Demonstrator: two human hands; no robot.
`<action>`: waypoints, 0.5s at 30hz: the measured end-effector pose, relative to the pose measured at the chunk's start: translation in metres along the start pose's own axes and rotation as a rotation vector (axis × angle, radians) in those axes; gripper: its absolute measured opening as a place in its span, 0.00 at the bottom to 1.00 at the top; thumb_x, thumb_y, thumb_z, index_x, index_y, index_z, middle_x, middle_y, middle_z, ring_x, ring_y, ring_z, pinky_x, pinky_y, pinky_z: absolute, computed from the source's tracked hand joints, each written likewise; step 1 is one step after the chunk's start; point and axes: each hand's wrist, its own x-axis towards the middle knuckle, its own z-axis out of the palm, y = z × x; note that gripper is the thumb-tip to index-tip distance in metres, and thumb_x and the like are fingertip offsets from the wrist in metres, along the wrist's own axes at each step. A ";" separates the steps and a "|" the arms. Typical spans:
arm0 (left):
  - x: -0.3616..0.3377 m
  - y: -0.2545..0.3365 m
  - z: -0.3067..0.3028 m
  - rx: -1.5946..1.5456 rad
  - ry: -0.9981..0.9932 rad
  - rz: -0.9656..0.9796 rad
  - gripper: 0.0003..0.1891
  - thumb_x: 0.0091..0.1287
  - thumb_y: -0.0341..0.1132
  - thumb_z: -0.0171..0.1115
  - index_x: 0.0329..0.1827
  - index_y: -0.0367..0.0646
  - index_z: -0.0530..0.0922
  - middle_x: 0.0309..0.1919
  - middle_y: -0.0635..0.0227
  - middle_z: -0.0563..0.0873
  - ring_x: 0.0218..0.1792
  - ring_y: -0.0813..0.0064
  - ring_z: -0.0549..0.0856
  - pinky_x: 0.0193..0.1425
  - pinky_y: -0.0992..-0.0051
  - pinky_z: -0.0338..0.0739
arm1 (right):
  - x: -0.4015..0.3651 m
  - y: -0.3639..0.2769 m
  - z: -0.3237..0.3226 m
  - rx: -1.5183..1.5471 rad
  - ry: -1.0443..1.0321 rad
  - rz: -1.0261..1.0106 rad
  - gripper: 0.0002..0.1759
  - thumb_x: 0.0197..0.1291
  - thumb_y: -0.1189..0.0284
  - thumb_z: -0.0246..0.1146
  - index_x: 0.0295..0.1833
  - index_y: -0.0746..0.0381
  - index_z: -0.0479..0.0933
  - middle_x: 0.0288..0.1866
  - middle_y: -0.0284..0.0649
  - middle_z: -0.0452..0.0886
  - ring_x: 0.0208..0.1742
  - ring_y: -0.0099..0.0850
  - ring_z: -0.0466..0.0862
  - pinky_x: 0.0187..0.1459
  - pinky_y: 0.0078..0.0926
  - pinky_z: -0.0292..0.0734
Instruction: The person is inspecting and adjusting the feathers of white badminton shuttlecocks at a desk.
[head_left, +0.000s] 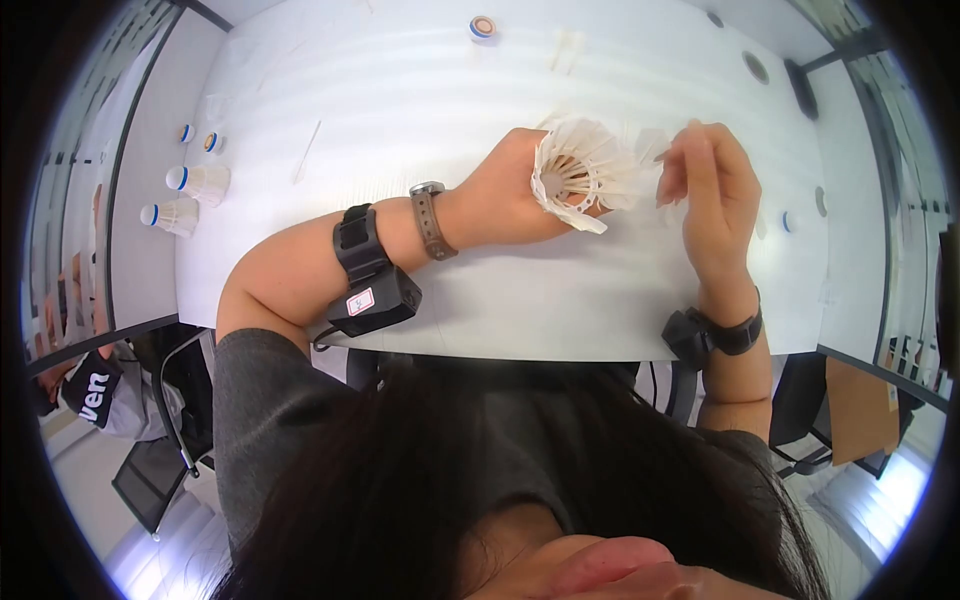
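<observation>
My left hand [510, 190] is wrapped round a white feather shuttlecock [567, 172], whose open feather end faces up toward me. Some of its feathers spread unevenly to the right and one hangs at the lower edge. Just right of it, my right hand [705, 175] has its thumb and fingertips pinched together beside a pale, see-through feather [655, 155]. Whether the fingertips touch that feather is too blurred to tell. Both forearms wear black strapped devices.
Two shuttlecocks [200, 184] lie at the left of the white table [450, 300], with two cork caps [213, 142] above them. Another cap [482, 27] is at the far edge. Loose feathers [307, 150] and a small blue-edged piece [787, 221] lie about.
</observation>
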 end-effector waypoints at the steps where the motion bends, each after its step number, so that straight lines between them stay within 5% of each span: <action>1: 0.000 0.000 -0.001 -0.004 -0.009 -0.009 0.07 0.59 0.27 0.72 0.34 0.41 0.80 0.30 0.72 0.85 0.32 0.82 0.83 0.39 0.79 0.79 | 0.001 0.000 -0.002 -0.001 -0.005 0.009 0.13 0.73 0.69 0.54 0.38 0.67 0.76 0.24 0.32 0.75 0.23 0.16 0.73 0.27 0.14 0.69; 9: -0.003 0.002 -0.002 -0.092 -0.054 -0.065 0.10 0.59 0.26 0.71 0.41 0.41 0.79 0.34 0.71 0.86 0.41 0.79 0.87 0.47 0.78 0.81 | 0.000 -0.008 0.003 -0.033 -0.122 0.076 0.12 0.70 0.69 0.59 0.36 0.66 0.78 0.22 0.29 0.76 0.22 0.14 0.72 0.26 0.13 0.64; 15: -0.001 0.007 -0.003 0.012 -0.055 -0.005 0.12 0.57 0.28 0.74 0.41 0.41 0.79 0.34 0.72 0.87 0.38 0.82 0.86 0.45 0.79 0.81 | -0.002 -0.007 0.006 -0.017 -0.093 0.042 0.10 0.67 0.72 0.62 0.34 0.66 0.78 0.26 0.32 0.81 0.22 0.15 0.74 0.25 0.13 0.65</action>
